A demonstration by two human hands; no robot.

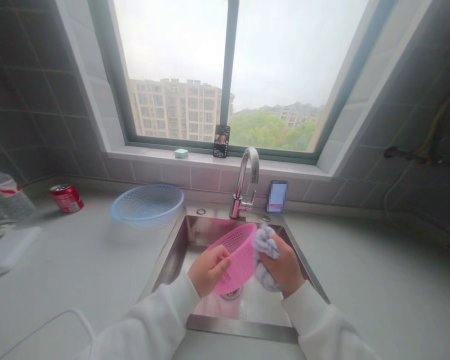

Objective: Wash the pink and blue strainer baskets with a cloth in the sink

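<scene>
A pink plastic basket (242, 257) with a perforated wall is tilted on its side over the steel sink (240, 326). My left hand (209, 270) grips its near left rim, thumb on one side and some fingers hidden behind the wall. Bunched in my right hand (285, 265) is a pale grey-white cloth (265, 242), held against or very close to the basket's right outer side. Below the basket, part of the drain (232, 293) shows.
A chrome faucet (243, 185) rises behind the sink. Left on the counter are a blue basket (148, 204), a red can (66, 198) and a clear bottle (5, 192). One phone (221, 141) leans on the window; another phone (277, 197) stands right of the faucet.
</scene>
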